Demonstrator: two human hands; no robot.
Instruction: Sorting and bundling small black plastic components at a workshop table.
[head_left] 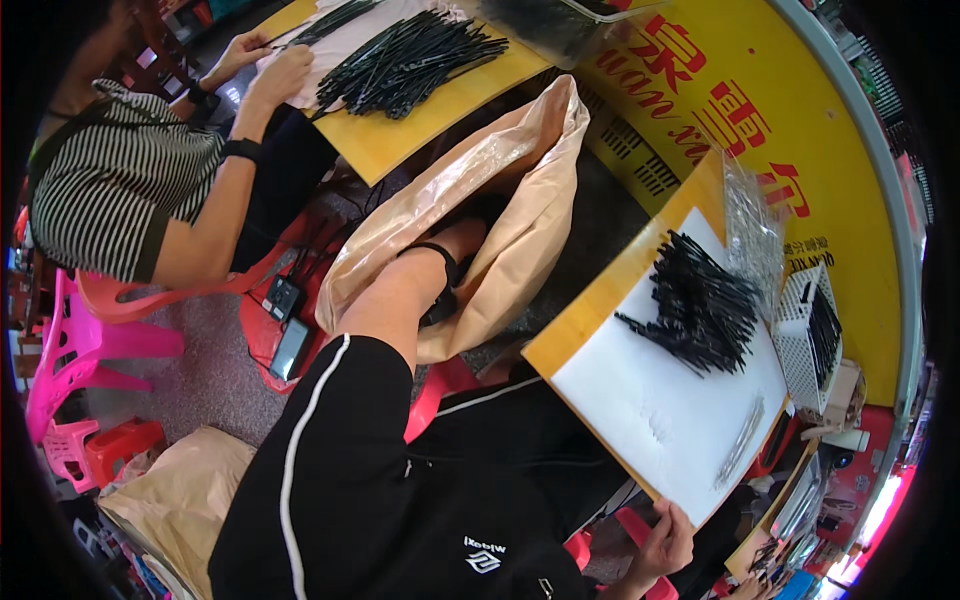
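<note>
My left forearm reaches down into a large tan bag (540, 215) with a wide open mouth. Past the black wristband, the back of my left hand (465, 238) partly shows; its fingers are hidden inside. At the lower right, my right hand (668, 543) has its fingers closed on the near corner of a wooden board (560, 345) topped with a white sheet (640, 400). On that sheet lies a loose heap of thin black strips (700, 305), with a few greyish marks nearer my right hand.
Across from me at left, a person in a striped shirt (130, 175) handles thin strips beside another black heap (405, 65) on a yellow table (375, 140). A white basket (805, 340) and clear plastic bag (755, 230) adjoin my board. Pink stools (100, 340) stand left.
</note>
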